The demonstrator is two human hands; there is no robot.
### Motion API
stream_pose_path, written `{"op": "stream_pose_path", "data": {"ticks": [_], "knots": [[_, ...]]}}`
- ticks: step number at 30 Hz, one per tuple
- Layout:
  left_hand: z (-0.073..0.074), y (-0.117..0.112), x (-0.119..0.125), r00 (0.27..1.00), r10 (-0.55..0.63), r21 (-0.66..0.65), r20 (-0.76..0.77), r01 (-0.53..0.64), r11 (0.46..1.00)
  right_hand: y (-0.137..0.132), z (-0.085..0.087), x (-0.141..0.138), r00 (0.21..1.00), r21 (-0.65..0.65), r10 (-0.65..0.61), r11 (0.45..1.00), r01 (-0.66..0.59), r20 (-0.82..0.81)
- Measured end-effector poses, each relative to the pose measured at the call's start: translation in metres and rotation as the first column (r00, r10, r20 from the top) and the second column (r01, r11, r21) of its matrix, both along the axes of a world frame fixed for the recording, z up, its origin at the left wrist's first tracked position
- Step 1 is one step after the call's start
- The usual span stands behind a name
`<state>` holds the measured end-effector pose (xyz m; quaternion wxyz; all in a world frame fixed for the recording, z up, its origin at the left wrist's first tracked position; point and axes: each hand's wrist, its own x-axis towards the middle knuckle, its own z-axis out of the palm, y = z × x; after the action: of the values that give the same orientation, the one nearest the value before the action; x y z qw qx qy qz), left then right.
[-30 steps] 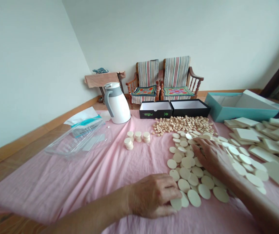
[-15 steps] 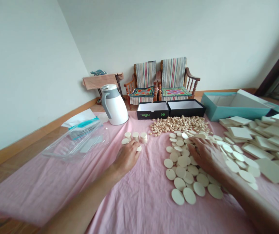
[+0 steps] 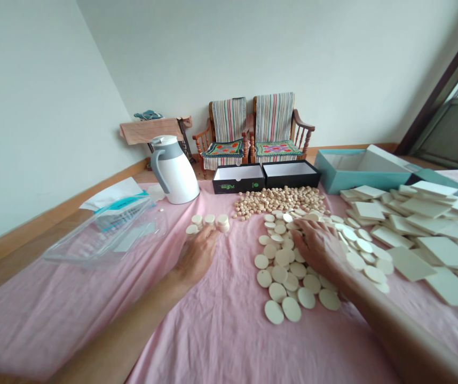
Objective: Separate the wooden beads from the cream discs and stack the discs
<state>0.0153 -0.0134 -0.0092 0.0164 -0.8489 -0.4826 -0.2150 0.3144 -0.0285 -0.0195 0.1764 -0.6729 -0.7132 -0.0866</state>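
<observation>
My left hand [image 3: 197, 255] is closed, its fingers bent down beside short stacks of pale round wooden discs [image 3: 223, 221]. Its fingertips are hidden, so I cannot make out what is between them. My right hand [image 3: 317, 245] lies over a spread pile of loose round discs [image 3: 279, 274], fingers partly spread and touching the discs near the far side of the pile. Both the stacks and the pile rest on a pink cloth [image 3: 221, 330].
Small wooden beads [image 3: 281, 200] lie behind the discs, before two black boxes [image 3: 237, 185]. Square pale tiles [image 3: 425, 224] and a teal box [image 3: 367, 178] are at right. A white jug [image 3: 179, 176] and clear plastic packaging [image 3: 96, 234] stand at left.
The view has turned slightly right, shifting everything leftward. A disc that showed at my left fingertips is out of sight now, with that hand closer to the stacks. My right hand stays on the pile.
</observation>
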Motion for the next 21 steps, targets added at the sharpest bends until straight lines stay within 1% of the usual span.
{"op": "stream_pose_path", "data": {"ticks": [1,3,6,8,9,11,15,19,21], "knots": [[0.003,-0.004,0.005,0.999,-0.036,-0.022,0.027,0.037,0.999,0.0,0.0,0.0,1.0,-0.003,0.001,1.0,-0.001,-0.007],[0.01,-0.013,0.018,0.986,-0.147,-0.09,0.083,0.155,0.984,0.0,0.001,0.0,1.0,-0.009,0.007,1.0,-0.008,-0.016],[0.017,-0.027,0.041,0.931,-0.347,-0.181,0.114,0.363,0.914,-0.001,0.002,-0.001,1.0,-0.005,0.007,1.0,-0.007,-0.018],[0.019,-0.034,0.056,0.891,-0.447,-0.204,0.078,0.454,0.868,-0.001,0.003,-0.001,1.0,0.003,0.005,1.0,-0.005,-0.018],[0.018,-0.035,0.061,0.879,-0.474,-0.204,0.05,0.474,0.857,-0.002,0.004,-0.002,1.0,0.006,0.004,1.0,-0.004,-0.018],[0.015,-0.036,0.07,0.88,-0.476,-0.189,0.004,0.468,0.863,-0.002,0.005,-0.002,1.0,0.01,-0.003,1.0,0.003,-0.02],[0.009,-0.033,0.076,0.909,-0.417,-0.166,-0.022,0.408,0.898,-0.002,0.005,-0.002,1.0,0.017,-0.009,1.0,0.009,-0.018],[0.008,-0.031,0.072,0.925,-0.38,-0.15,-0.017,0.374,0.915,-0.001,0.003,-0.002,1.0,0.024,-0.006,1.0,0.007,-0.015],[0.012,-0.028,0.064,0.945,-0.327,-0.129,0.007,0.325,0.937,-0.001,0.003,-0.002,1.0,0.03,-0.003,1.0,0.004,-0.02]]}}
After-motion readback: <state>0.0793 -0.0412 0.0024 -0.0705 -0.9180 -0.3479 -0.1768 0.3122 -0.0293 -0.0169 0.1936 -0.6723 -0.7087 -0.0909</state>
